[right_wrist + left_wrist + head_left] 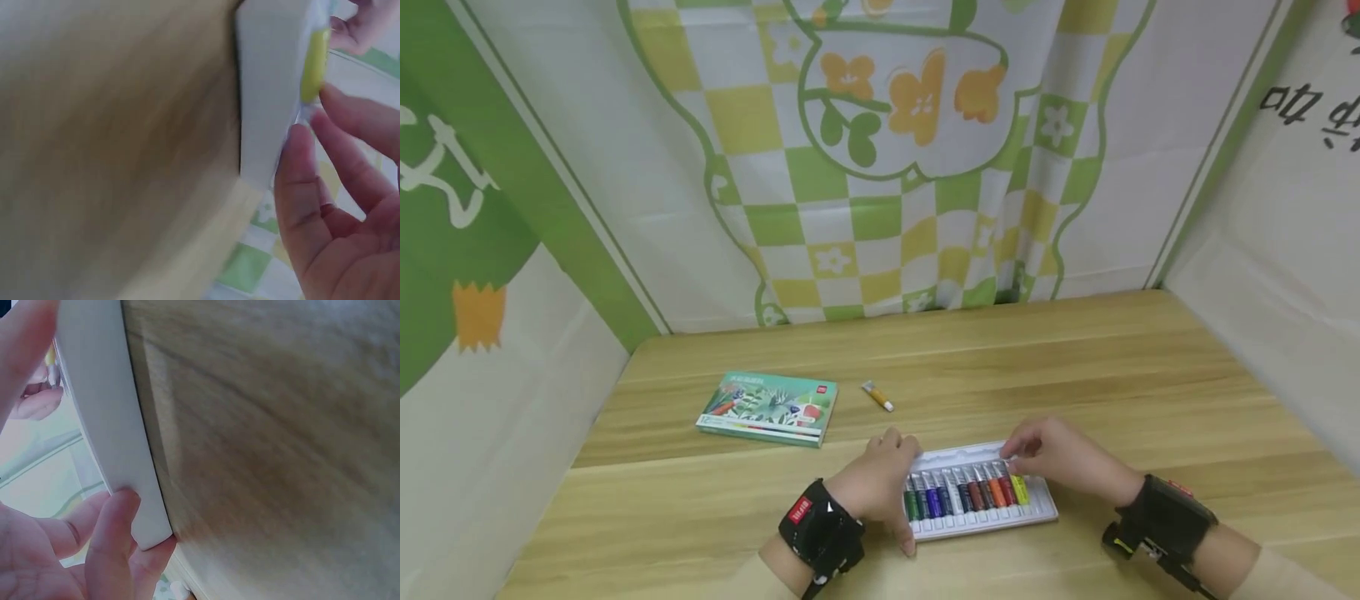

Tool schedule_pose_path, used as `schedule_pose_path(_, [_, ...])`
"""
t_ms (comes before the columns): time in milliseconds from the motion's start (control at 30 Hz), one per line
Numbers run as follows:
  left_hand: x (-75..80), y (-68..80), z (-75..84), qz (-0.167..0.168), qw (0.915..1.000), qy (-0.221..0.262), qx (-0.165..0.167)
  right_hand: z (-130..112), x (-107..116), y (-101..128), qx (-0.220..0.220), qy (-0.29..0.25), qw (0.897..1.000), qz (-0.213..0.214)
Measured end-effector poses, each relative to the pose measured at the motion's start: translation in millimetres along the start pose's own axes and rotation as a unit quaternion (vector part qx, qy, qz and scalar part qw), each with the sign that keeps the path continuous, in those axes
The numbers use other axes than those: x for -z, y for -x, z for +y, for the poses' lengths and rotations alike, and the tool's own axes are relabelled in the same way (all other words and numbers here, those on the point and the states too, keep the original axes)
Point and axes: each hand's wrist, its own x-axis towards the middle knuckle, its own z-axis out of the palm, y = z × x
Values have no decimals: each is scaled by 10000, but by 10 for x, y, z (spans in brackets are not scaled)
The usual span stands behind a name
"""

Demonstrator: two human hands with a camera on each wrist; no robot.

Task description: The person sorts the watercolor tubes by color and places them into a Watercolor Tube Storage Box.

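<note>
A white tray (992,527) on the table holds a row of paint tubes in several colours, their labels facing up. My left hand (880,479) grips the tray's left end, and in the left wrist view its fingertips (119,506) press against the white side wall. At the right of the row lies a yellow paint tube (1019,490). My right hand (1060,457) pinches its silvery far end between thumb and fingers. The right wrist view shows the yellow body of that tube just above the tray's edge, beside the fingertips (300,140).
A green illustrated box (767,408) lies at the left of the wooden table (1075,358). One small ochre tube (877,396) with a white cap lies behind the tray. A patterned curtain (880,208) hangs at the back, with printed cloth walls on both sides.
</note>
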Motion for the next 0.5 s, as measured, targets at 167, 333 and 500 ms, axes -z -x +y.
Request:
schedule_pose_path(167, [-2, -15, -10, -24, 10000, -17, 8, -48, 14, 30, 174, 723, 9972, -66])
schedule_pose_path(333, [-4, -30, -14, -53, 10000, -30, 25, -94, 37, 75, 104, 770, 9964, -333])
schedule_pose_path(500, [-4, -34, -14, -56, 10000, -37, 34, -162, 38, 86, 17, 1042, 9931, -544])
